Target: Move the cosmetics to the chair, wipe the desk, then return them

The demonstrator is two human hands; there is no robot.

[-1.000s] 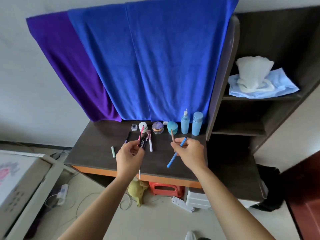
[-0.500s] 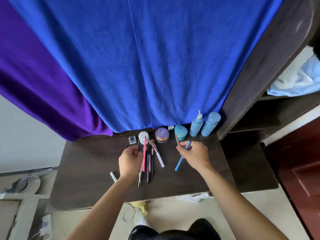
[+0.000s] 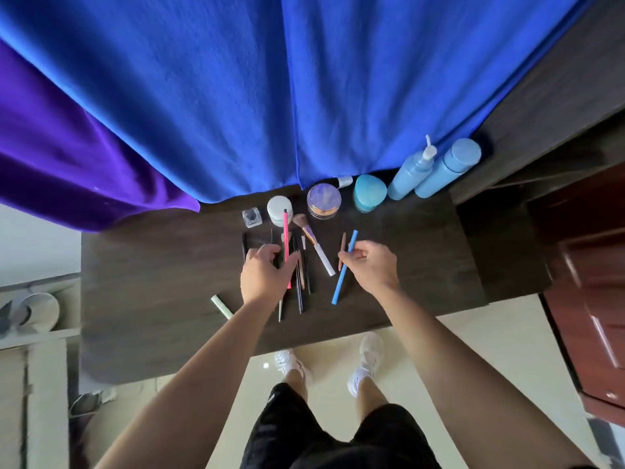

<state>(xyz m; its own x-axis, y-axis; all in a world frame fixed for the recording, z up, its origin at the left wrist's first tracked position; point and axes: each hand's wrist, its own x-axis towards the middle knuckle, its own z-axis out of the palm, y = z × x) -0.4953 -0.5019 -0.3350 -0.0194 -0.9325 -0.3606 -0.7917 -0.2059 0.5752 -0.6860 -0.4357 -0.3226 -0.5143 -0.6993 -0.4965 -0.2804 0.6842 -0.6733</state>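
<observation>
On the dark desk (image 3: 162, 299), my left hand (image 3: 265, 275) grips a bundle of thin pencils (image 3: 299, 286), a pink pencil (image 3: 286, 238) among them. My right hand (image 3: 370, 265) holds a blue pencil (image 3: 340, 286) and a brown pencil (image 3: 343, 243) just above the desk. A makeup brush with a white handle (image 3: 318, 247) lies between the hands. Along the back stand a small clear bottle (image 3: 252, 217), a white jar (image 3: 279, 209), a purple-lidded jar (image 3: 323, 201), a teal case (image 3: 369, 192) and two light blue bottles (image 3: 434, 170). A pale green stick (image 3: 221, 306) lies left of my forearm.
Blue cloth (image 3: 304, 89) and purple cloth (image 3: 67, 157) hang over the desk's back edge. A dark shelf unit (image 3: 558, 96) rises on the right, with a red-brown door (image 3: 595, 299) beside it. My legs and white shoes (image 3: 367, 360) stand at the front edge.
The view has tilted down and closer over the desk. Both hands have come lower toward the desk top, still holding their pencils.
</observation>
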